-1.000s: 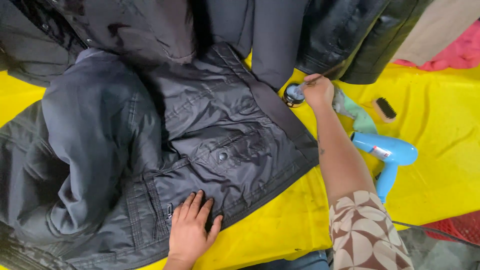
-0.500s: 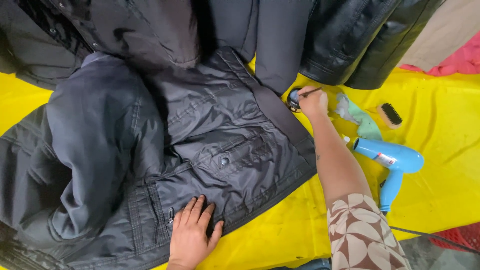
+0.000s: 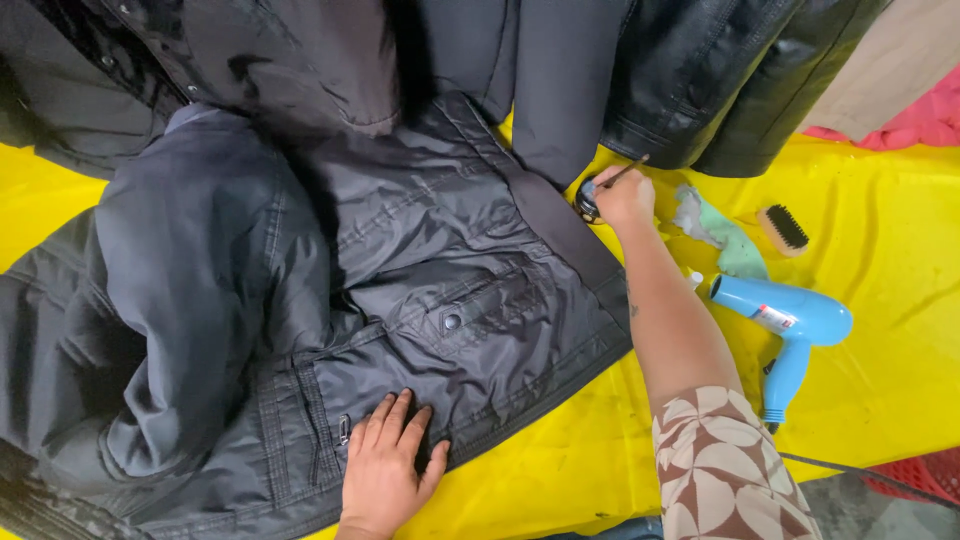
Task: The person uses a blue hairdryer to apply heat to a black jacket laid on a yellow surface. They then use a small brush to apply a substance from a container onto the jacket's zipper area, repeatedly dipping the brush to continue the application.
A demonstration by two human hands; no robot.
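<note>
A dark grey jacket [image 3: 400,290] lies spread on a yellow sheet [image 3: 890,300]. My left hand [image 3: 385,465] rests flat on its lower hem, fingers apart, beside a zip pull. My right hand [image 3: 625,195] is shut on a thin brush, its handle sticking up to the right. The brush tip sits at a small round tin [image 3: 587,200] by the jacket's right edge. My right arm, in a patterned sleeve, crosses the sheet.
A blue hair dryer [image 3: 790,325] lies right of my arm, its cord trailing down. A crumpled green cloth [image 3: 725,240] and a small wooden brush [image 3: 785,230] lie above it. More dark jackets [image 3: 700,80] hang across the top. A red crate [image 3: 915,475] sits bottom right.
My right hand stays at the small tin and has tilted the thin brush. My left hand keeps pressing the jacket hem. The view has shifted slightly.
</note>
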